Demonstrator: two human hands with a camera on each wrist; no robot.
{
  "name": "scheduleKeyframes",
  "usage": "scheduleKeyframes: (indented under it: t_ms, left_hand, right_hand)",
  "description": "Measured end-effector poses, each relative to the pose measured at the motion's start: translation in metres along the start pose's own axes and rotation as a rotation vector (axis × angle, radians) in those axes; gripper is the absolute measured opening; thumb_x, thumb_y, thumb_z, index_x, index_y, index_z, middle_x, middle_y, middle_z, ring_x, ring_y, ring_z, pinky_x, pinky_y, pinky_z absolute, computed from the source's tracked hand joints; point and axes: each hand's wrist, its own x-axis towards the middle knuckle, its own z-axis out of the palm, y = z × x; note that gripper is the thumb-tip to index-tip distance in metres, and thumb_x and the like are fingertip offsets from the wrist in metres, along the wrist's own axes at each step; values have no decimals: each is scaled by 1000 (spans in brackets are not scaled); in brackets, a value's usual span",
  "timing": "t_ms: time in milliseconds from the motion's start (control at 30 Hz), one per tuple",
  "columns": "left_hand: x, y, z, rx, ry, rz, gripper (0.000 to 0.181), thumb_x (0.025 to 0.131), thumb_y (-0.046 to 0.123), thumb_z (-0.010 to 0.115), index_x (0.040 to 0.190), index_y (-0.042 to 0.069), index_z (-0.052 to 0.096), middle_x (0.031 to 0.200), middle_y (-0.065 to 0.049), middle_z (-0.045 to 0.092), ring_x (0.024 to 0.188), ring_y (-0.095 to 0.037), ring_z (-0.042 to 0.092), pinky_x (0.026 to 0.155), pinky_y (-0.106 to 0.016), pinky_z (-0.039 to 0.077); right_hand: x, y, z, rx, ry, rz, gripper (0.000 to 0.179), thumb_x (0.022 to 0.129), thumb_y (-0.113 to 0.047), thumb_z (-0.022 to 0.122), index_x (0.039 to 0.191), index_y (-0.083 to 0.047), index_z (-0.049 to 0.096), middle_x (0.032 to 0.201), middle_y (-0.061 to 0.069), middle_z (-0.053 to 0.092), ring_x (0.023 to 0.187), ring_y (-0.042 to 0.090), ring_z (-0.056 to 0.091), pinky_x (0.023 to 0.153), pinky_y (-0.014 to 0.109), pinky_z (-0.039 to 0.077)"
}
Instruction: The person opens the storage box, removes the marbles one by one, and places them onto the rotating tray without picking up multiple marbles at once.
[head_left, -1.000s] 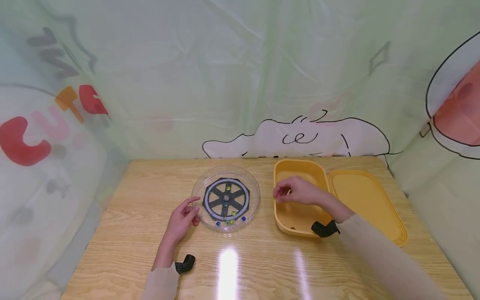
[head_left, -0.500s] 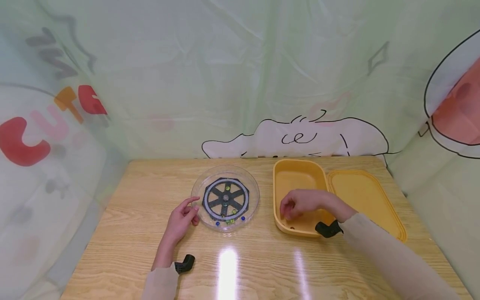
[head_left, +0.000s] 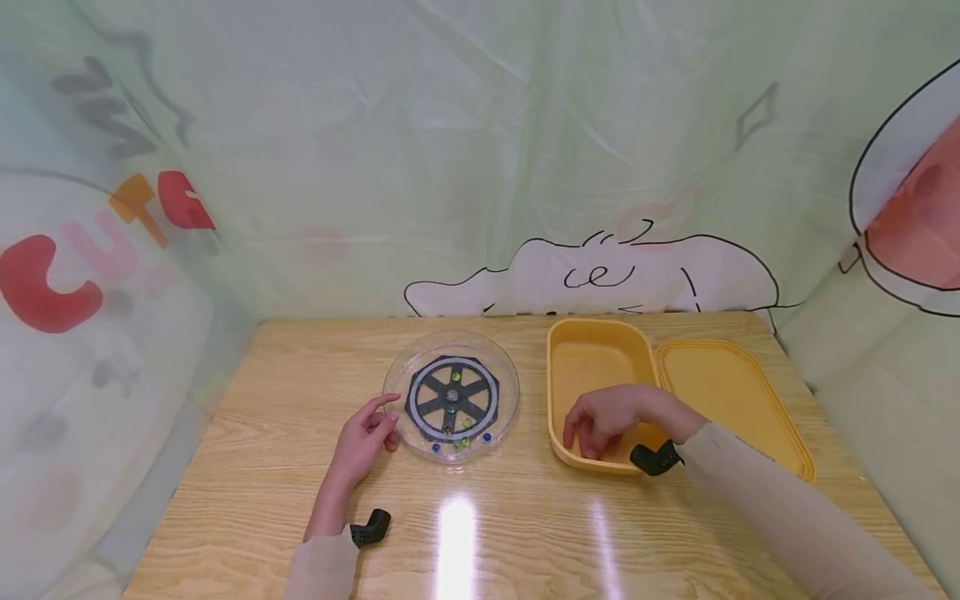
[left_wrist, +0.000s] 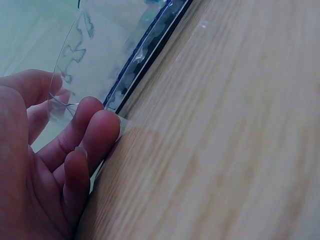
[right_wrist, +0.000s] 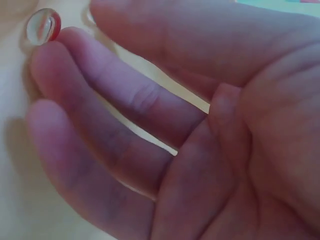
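Note:
My left hand (head_left: 362, 440) rests at the left rim of a clear round dish (head_left: 506, 367), with its fingertips against the dish's edge. In the left wrist view, the fingers (left_wrist: 102, 132) touch the low corner of the clear wall. Inside the dish are several small green and blue marbles (head_left: 487, 437), over a black spoked wheel shape (head_left: 472, 389) with a pale ring. My right hand (head_left: 611, 414) reaches down into the near end of a yellow-orange box (head_left: 592, 346). A clear and red marble (right_wrist: 44, 26) lies right at its fingertips, and the thumb is apart from it.
A matching yellow-orange lid (head_left: 723, 392) lies flat to the right of the box. Both stand on a wooden table (head_left: 300, 358). A printed curtain (head_left: 465, 167) hangs behind and at the sides. Each wrist wears a black camera mount (head_left: 654, 458).
My right hand has moved from over the box's left rim down into its near end, toward the marble there. My left hand has stayed at the dish.

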Motion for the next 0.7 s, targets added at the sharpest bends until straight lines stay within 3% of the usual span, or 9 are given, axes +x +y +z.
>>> scheduleKeyframes:
  t_ms: [233, 700]
  left_hand:
    - [0, 1, 1, -3, 5, -1, 33, 101, 20, 61, 134, 18, 61, 73, -10, 63, 62, -23, 61, 64, -29, 52]
    - [0, 0, 1, -6, 10, -7, 32, 101, 18, 61, 133, 18, 61, 72, -10, 64, 61, -23, 62, 62, -30, 53]
  right_hand:
    - [-1, 1, 2, 59, -6, 63, 38, 76, 12, 63, 103, -15, 71, 83, 4, 68, 65, 14, 61, 61, 33, 57]
    - [6, 5, 1, 171, -29, 12, 33, 80, 9, 69, 106, -12, 69, 93, 8, 69, 76, 20, 65, 72, 34, 57]
